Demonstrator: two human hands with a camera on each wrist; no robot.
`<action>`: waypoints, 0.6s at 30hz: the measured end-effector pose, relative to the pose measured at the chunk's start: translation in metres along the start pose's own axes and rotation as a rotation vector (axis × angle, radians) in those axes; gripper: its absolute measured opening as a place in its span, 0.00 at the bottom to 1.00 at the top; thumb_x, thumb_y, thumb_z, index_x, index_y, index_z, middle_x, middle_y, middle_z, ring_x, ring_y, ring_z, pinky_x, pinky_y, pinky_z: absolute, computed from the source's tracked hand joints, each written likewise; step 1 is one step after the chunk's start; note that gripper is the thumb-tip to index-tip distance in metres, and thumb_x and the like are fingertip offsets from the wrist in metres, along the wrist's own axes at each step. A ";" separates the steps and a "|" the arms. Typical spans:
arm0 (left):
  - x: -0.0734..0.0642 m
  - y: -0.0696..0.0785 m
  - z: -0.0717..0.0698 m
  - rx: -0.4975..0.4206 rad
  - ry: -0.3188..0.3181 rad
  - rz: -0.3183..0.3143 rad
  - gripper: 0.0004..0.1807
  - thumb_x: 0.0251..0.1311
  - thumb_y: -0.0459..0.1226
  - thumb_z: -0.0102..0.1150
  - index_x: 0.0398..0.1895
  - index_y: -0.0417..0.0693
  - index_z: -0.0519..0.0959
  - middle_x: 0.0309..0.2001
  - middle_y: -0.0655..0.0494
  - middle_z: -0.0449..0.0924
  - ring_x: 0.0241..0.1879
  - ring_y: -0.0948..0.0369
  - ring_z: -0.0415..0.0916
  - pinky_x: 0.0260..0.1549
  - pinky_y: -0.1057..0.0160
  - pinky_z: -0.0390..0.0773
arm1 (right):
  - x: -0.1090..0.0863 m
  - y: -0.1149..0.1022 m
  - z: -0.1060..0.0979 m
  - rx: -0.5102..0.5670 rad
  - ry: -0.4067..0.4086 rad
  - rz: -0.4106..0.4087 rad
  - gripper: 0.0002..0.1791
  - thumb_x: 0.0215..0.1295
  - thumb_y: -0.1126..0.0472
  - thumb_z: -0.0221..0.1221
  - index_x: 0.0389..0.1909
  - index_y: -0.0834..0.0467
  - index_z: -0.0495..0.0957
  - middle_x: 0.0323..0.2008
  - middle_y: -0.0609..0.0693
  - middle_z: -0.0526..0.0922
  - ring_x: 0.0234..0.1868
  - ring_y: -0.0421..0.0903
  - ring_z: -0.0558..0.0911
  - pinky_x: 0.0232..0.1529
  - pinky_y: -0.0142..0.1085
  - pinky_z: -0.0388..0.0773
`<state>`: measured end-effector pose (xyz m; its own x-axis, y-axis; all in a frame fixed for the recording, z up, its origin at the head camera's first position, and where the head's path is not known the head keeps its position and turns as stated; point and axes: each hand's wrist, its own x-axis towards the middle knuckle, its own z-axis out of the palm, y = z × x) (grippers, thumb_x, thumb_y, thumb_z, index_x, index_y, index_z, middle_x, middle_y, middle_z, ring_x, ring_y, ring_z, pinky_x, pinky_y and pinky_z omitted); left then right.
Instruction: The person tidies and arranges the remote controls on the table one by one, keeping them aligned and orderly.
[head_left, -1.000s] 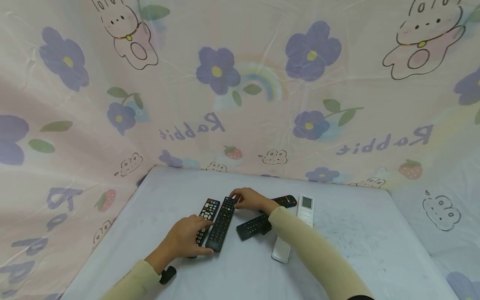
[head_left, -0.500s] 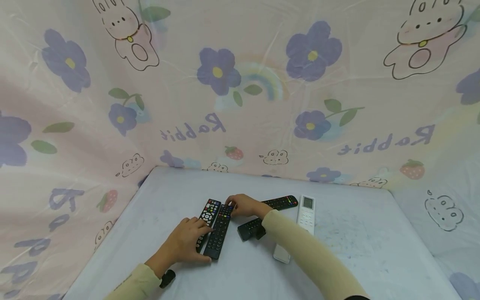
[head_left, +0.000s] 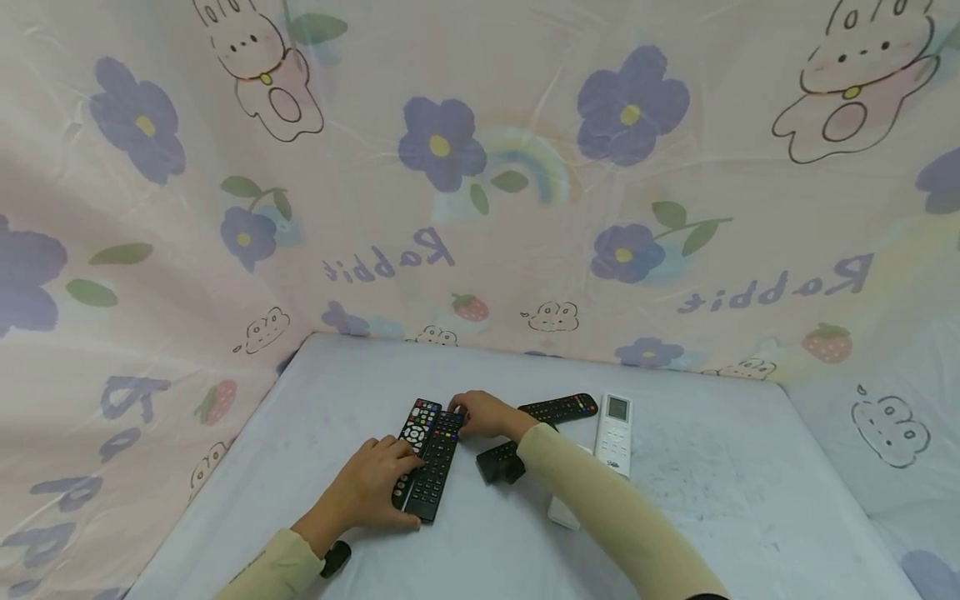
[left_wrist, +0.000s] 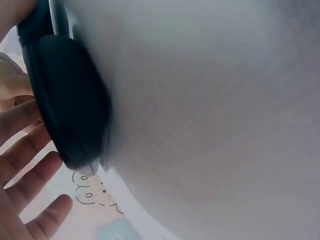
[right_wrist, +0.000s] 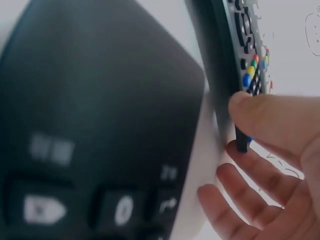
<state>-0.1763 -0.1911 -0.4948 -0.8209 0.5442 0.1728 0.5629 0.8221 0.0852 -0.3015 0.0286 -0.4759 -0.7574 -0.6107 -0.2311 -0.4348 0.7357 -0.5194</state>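
Observation:
Two black remotes lie side by side, slightly slanted, on the white tabletop. Over the left remote point(head_left: 420, 413), with its white button ring, spreads my left hand point(head_left: 367, 487). One fingertip reaches onto the right remote point(head_left: 432, 475), and the thumb sits at its lower end. The left wrist view has these fingers nearly straight beside a dark rounded remote end point(left_wrist: 70, 105). My right hand point(head_left: 483, 414) pinches the top end of the right remote between thumb and index finger, close to its coloured buttons point(right_wrist: 252, 70). Its other fingers stay loosely extended.
Right of this pair, a short black remote point(head_left: 498, 461) and another black remote point(head_left: 566, 407) lie near the right forearm. A white remote with a screen point(head_left: 615, 429) and a second white remote point(head_left: 562, 512) lie beyond, the latter partly behind the sleeve. Patterned curtains point(head_left: 525, 250) surround the table.
The right remote has slid toward me and left, up close against the left remote. My right hand moved left and nearer with it; the left hand stayed almost in place.

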 end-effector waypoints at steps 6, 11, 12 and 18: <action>-0.001 0.001 -0.001 0.007 -0.020 0.005 0.44 0.29 0.72 0.68 0.49 0.57 0.82 0.46 0.63 0.76 0.46 0.63 0.70 0.44 0.57 0.72 | 0.001 -0.004 0.003 -0.012 0.013 0.015 0.24 0.56 0.65 0.67 0.55 0.55 0.76 0.49 0.52 0.82 0.46 0.43 0.79 0.52 0.38 0.77; -0.002 0.001 -0.002 0.027 -0.008 0.012 0.44 0.29 0.72 0.68 0.49 0.55 0.82 0.47 0.63 0.76 0.47 0.62 0.70 0.44 0.57 0.72 | 0.002 -0.001 0.003 -0.014 0.017 0.006 0.25 0.56 0.64 0.67 0.57 0.55 0.75 0.50 0.52 0.80 0.48 0.46 0.79 0.53 0.39 0.76; -0.002 0.001 -0.002 0.035 -0.006 0.014 0.44 0.29 0.72 0.68 0.49 0.55 0.82 0.46 0.63 0.76 0.47 0.62 0.70 0.44 0.57 0.72 | 0.001 0.001 0.001 -0.006 0.018 0.006 0.26 0.56 0.63 0.67 0.57 0.54 0.75 0.51 0.53 0.79 0.49 0.46 0.79 0.53 0.40 0.76; -0.002 0.001 -0.003 0.056 0.015 0.011 0.45 0.28 0.73 0.66 0.49 0.58 0.81 0.46 0.64 0.76 0.47 0.63 0.70 0.45 0.57 0.72 | -0.016 0.017 -0.018 0.063 0.057 -0.036 0.26 0.59 0.60 0.65 0.60 0.52 0.73 0.55 0.54 0.77 0.54 0.50 0.78 0.54 0.42 0.76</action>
<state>-0.1737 -0.1918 -0.4926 -0.8132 0.5507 0.1883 0.5649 0.8247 0.0278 -0.3053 0.0560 -0.4660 -0.7693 -0.6171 -0.1654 -0.4315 0.6927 -0.5779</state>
